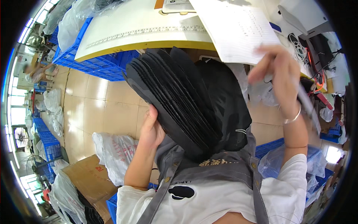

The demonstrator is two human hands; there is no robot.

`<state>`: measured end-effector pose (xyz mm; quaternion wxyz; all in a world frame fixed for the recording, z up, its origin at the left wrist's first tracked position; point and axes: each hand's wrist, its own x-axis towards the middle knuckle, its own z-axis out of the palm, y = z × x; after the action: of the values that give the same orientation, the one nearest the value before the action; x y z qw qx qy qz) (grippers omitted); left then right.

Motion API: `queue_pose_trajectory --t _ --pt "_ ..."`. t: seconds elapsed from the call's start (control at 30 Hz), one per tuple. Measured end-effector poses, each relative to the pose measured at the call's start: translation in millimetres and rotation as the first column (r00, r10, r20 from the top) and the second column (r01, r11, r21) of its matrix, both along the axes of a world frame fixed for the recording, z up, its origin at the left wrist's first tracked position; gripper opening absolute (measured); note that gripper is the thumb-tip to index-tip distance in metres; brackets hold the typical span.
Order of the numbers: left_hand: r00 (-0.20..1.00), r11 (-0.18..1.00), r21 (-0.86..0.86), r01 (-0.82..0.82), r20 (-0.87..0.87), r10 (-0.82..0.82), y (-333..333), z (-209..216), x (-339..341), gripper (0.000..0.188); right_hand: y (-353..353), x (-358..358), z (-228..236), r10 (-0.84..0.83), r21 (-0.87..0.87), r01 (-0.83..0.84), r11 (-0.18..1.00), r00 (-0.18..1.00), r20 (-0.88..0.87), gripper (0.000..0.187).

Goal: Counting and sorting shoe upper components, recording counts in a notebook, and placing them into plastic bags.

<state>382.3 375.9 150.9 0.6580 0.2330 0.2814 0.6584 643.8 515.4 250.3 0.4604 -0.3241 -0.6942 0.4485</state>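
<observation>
My left hand (pixel 153 127) grips the left side of a thick stack of thin black insole-shaped pieces (pixel 179 100), its thumb on top. The stack is fanned so that many edges show, and it leans over my lap. Beside it on the right lies a wider black piece (pixel 227 108), with small white marks near its lower edge. Raised to the right of the stack is my right hand (pixel 279 71), blurred by motion, with a bracelet at the wrist. Its fingers are close to a white sheet of paper (pixel 238 33) with rows of writing.
In front of me a white table (pixel 149 33) has a yellow edge and a printed ruler scale. Blue crates (pixel 108 65) stand under its left end. A cardboard box (pixel 89 179) and a white plastic bag (pixel 113 153) sit at lower left. Cables (pixel 298 52) lie at far right.
</observation>
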Motion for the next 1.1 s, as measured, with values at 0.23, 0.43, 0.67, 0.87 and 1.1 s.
queue_pose_trajectory --t 0.23,0.43,0.67,0.87,1.1 --pt "0.933 0.994 0.051 0.095 0.343 -0.107 0.4 -30.5 -34.0 0.047 -65.3 -46.1 -45.8 0.254 -0.079 -0.247 0.966 0.963 0.092 0.051" --pt "0.940 0.991 0.085 0.102 0.319 -0.124 -5.8 -34.7 -42.5 0.050 -75.1 -64.4 -48.6 0.265 -0.233 -0.287 0.929 0.957 -0.121 0.054" --pt "0.951 0.976 0.136 0.171 0.237 -0.199 -10.5 -37.7 -51.7 0.055 -69.3 -64.6 -54.5 0.194 0.248 -0.239 0.939 0.962 0.195 0.040" --pt "0.930 0.976 0.144 0.164 0.306 -0.201 -6.7 -15.8 -30.3 0.050 -69.0 -70.0 -55.5 0.305 0.092 -0.309 0.947 0.951 0.057 0.026" --pt "0.943 0.997 -0.010 0.075 0.327 -0.067 -17.6 -20.2 -41.4 0.051 -71.9 -75.3 -63.8 0.198 0.063 -0.194 0.979 0.979 -0.053 0.034"
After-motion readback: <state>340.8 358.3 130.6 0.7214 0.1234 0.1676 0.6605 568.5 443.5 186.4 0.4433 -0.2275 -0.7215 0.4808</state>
